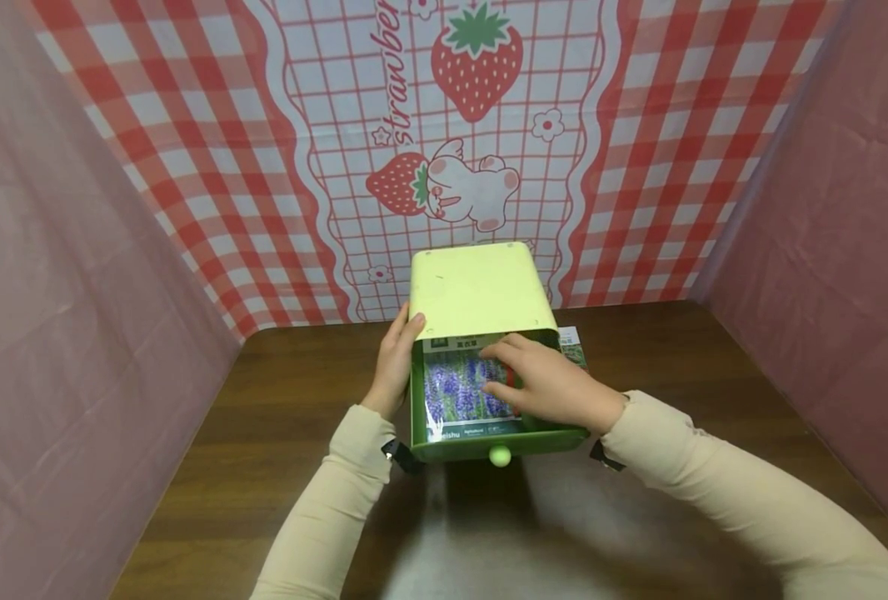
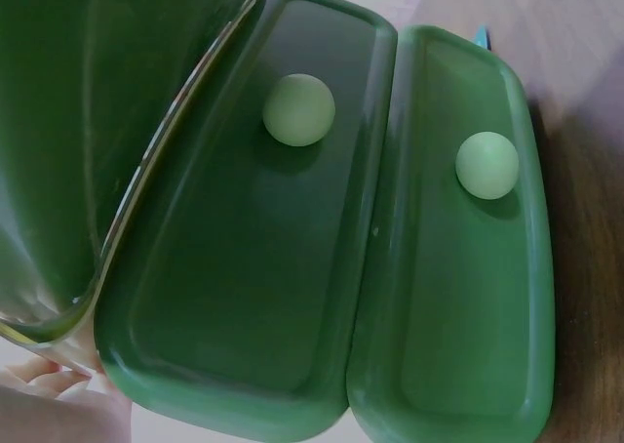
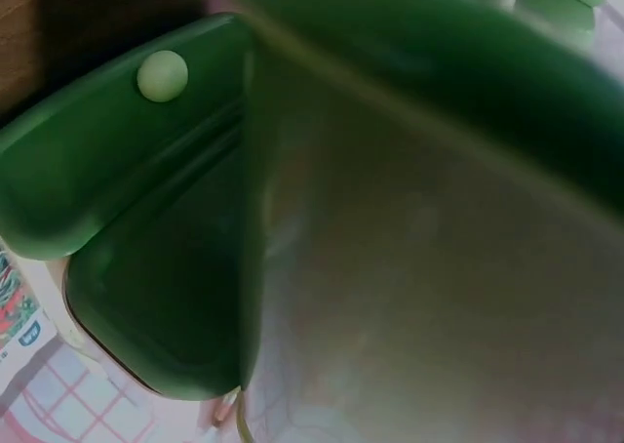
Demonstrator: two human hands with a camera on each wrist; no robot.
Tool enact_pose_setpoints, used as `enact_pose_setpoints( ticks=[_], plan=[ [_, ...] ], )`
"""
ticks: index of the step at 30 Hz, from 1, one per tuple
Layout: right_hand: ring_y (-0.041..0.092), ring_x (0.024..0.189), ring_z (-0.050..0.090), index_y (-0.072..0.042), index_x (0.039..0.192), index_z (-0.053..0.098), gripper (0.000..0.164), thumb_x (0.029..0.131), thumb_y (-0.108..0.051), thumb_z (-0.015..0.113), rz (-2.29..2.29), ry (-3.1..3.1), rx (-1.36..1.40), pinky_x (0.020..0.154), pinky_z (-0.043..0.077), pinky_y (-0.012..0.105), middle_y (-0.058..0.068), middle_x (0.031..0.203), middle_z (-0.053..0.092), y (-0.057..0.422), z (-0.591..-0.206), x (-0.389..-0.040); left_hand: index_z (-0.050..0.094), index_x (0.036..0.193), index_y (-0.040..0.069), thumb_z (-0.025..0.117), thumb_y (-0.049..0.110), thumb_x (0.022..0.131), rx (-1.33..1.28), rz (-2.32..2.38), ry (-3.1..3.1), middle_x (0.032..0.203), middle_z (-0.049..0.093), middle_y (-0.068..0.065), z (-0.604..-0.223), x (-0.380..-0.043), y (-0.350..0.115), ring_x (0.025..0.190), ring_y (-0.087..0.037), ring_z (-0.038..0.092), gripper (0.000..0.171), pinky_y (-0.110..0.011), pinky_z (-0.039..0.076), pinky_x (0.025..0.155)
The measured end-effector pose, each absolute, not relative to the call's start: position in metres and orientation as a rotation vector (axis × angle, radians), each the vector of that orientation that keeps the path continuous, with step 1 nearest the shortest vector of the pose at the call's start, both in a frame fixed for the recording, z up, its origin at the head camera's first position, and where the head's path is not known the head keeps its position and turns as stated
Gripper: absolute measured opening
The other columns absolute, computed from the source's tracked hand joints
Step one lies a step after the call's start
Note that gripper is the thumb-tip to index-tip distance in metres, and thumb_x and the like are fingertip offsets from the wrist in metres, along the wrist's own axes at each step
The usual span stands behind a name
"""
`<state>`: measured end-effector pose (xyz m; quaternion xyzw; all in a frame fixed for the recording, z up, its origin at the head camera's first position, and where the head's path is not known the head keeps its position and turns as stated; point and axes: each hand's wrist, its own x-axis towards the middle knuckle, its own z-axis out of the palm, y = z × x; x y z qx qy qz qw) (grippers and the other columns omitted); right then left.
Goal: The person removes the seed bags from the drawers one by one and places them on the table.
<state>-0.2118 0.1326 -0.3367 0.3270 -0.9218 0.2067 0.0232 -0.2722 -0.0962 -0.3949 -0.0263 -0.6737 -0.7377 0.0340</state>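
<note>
A small pale yellow cabinet (image 1: pixel 481 287) stands with its green top drawer (image 1: pixel 444 451) pulled out. In that drawer lies a glossy packet (image 1: pixel 455 387) printed with purple lavender flowers, its far end under the cabinet's top. My left hand (image 1: pixel 394 364) rests along the cabinet's left side, thumb by the front edge. Over the packet is my right hand (image 1: pixel 552 385), thumb and fingers spread apart, fingertips right at the packet's surface. Below, the left wrist view shows two pushed-in green drawers, the middle one (image 2: pixel 234 267) and the lower one (image 2: pixel 458 306), each with a round pale knob.
Another printed packet (image 1: pixel 571 342) lies on the brown wooden table (image 1: pixel 294 417), just right of the cabinet. Behind stands a red-checked strawberry cloth (image 1: pixel 481 158). Pink cloth sides (image 1: pixel 77 333) close off left and right.
</note>
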Motion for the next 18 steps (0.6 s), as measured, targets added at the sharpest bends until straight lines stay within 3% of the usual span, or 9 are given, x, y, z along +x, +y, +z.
enact_pose_setpoints(
  ticks=[6,10,15,18],
  plan=[
    [0.021,0.098,0.058,-0.014,0.146,0.046,0.071,0.09,-0.051,0.066,0.443,-2.953,1.009,0.078,0.053,0.039,0.014,0.142,0.048,0.1302,-0.3412,-0.2133,0.026,0.156,0.022,0.051,0.045,0.098,-0.077,-2.242,-2.092,0.163,0.024,-0.002,-0.3945,-0.2723,-0.0964,0.144,-0.025,0.033,0.068,-0.044,0.028,0.119],
    [0.031,0.116,0.057,-0.014,0.148,0.042,0.077,0.088,-0.056,0.065,0.349,-2.971,1.0,0.087,0.053,0.049,0.018,0.141,0.048,0.1283,-0.3432,-0.2137,0.026,0.156,0.022,0.052,0.045,0.098,-0.083,-2.24,-2.093,0.163,0.023,-0.002,-0.3949,-0.273,-0.0965,0.146,-0.025,0.029,0.068,-0.045,0.024,0.121],
    [0.035,0.114,0.058,-0.013,0.15,0.04,0.084,0.086,-0.061,0.064,0.24,-2.989,1.0,0.09,0.051,0.052,0.019,0.131,0.056,0.1278,-0.3451,-0.2141,0.026,0.156,0.022,0.052,0.045,0.098,-0.087,-2.25,-2.088,0.163,0.024,-0.004,-0.3943,-0.2725,-0.0965,0.144,-0.027,0.033,0.068,-0.045,0.028,0.119],
    [0.039,0.119,0.056,-0.011,0.151,0.038,0.088,0.085,-0.063,0.064,0.183,-2.989,1.019,0.097,0.048,0.054,0.022,0.135,0.054,0.1281,-0.3459,-0.2143,0.025,0.157,0.022,0.052,0.045,0.098,-0.075,-2.244,-2.1,0.163,0.023,-0.003,-0.3943,-0.2716,-0.0968,0.145,-0.027,0.031,0.068,-0.046,0.026,0.12]
  ],
)
